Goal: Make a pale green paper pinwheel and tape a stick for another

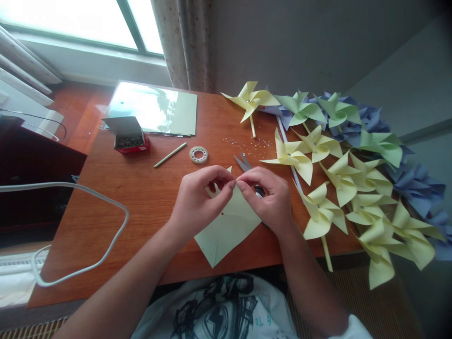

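Pinching at frame centre, left hand point(221, 181) and right hand point(251, 182) seemingly grasp a tiny hidden item; a loosened grip could drop it on the paper point(226, 234).

Scissors point(243, 163) and pale green paper point(226, 235) partly hidden behind the hands point(200, 197) point(270, 195)

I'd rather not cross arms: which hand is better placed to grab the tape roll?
Probably your left hand: the tape roll lies just beyond it, while your right hand is farther.
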Demonstrator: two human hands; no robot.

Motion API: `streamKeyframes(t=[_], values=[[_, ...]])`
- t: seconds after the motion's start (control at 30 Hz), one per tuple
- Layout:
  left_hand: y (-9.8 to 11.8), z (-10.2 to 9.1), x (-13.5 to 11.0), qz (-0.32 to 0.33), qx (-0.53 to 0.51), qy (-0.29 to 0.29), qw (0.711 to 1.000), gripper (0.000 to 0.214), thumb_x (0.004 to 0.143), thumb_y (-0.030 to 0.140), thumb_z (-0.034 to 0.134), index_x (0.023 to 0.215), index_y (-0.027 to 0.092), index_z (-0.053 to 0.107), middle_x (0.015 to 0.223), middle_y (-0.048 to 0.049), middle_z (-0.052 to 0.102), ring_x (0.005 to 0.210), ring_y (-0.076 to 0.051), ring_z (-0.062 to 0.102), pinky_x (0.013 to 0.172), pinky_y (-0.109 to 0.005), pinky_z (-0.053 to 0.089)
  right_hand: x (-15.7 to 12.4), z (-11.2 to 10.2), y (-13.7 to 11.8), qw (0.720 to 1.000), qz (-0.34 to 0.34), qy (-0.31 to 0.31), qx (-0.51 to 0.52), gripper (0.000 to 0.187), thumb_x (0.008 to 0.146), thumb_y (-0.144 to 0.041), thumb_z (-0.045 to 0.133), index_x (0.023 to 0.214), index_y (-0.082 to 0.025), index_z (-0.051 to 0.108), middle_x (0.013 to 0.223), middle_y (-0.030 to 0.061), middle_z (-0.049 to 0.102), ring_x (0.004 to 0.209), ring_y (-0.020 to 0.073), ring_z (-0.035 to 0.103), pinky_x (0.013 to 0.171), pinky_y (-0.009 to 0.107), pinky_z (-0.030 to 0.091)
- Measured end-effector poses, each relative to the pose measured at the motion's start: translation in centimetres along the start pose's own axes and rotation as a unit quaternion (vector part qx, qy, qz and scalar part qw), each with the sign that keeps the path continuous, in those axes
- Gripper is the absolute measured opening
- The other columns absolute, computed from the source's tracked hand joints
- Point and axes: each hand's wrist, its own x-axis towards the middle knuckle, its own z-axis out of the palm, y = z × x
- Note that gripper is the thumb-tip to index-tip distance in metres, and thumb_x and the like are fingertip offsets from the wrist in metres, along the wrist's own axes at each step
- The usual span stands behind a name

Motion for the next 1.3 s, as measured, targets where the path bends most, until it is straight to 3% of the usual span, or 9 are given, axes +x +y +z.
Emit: streamKeyframes(t=[0.23,0.47,0.73,1.1,1.3], values=[[-0.15,0.11,-0.03,-0.013,-0.025,0.029,0.999,0.005,0.086,0.016,0.067,0.082,0.015,0.069,0.069,0.0,0.066,0.061,-0.011,0.058,0.058,-0.022,0.047,-0.18,0.15,0.1,1.0,-0.02,-0.002,0.01,0.012,0.088,-0.01,0.068,0.093,-0.02,0.073,0.086,0.0015,0.072,0.074,0.0132,0.065,0.068,0.028,0.056],[-0.22,0.22,0.11,-0.024,-0.041,0.001,0.999,0.005,0.086,0.017,0.068,0.082,0.015,0.069,0.069,0.0002,0.065,0.061,-0.01,0.057,0.056,-0.021,0.046,-0.28,0.38,0.31,0.999,0.034,0.011,0.021,0.009,0.089,-0.012,0.068,0.088,-0.021,0.071,0.083,0.0006,0.07,0.074,0.0136,0.066,0.066,0.027,0.056],[-0.28,0.25,0.13,-0.021,-0.026,-0.004,0.999,0.006,0.085,0.016,0.067,0.08,0.015,0.069,0.068,0.0003,0.065,0.062,-0.01,0.058,0.057,-0.021,0.046,-0.21,0.44,0.19,0.999,0.039,0.011,0.028,0.01,0.089,-0.012,0.068,0.089,-0.02,0.072,0.084,0.0013,0.07,0.075,0.0139,0.067,0.068,0.027,0.057],[-0.18,0.15,0.04,-0.007,0.013,0.012,1.0,0.007,0.086,0.017,0.067,0.08,0.015,0.071,0.065,0.001,0.065,0.059,-0.01,0.057,0.056,-0.021,0.046,-0.36,0.35,0.09,1.0,0.022,0.014,0.01,0.009,0.089,-0.012,0.068,0.091,-0.02,0.073,0.085,0.0019,0.071,0.076,0.0141,0.066,0.069,0.027,0.056],[-0.16,0.26,0.01,0.009,0.044,0.04,0.998,0.007,0.084,0.015,0.067,0.077,0.016,0.07,0.064,0.0013,0.065,0.057,-0.01,0.057,0.055,-0.021,0.046,-0.42,0.56,0.08,0.999,-0.03,0.017,-0.013,0.014,0.089,-0.011,0.068,0.095,-0.022,0.074,0.087,0.0021,0.072,0.077,0.0151,0.067,0.073,0.03,0.057]])
